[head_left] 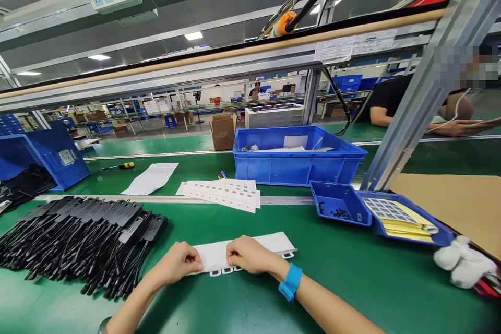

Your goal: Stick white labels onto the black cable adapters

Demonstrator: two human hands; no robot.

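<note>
A long white label sheet (213,257) lies across the green workbench in front of me, with small dark-framed labels along its near edge. My left hand (180,262) pinches its left end between thumb and fingers. Around its middle, my right hand (250,254) has curled fingers closed on the same sheet; a blue wristband (290,282) circles that wrist. The sheet's right end extends past my right hand. Left of my left hand lies a big pile of black cabled devices (125,219).
Beyond the sheet are more label strips (223,193), a white paper (151,178) and a screwdriver (126,165). A large blue bin (293,169), a small tray of black parts (340,203) and a tray with yellow sheets (442,237) stand right. A metal post (418,88) rises there; a co-worker's hand (457,128) shows behind.
</note>
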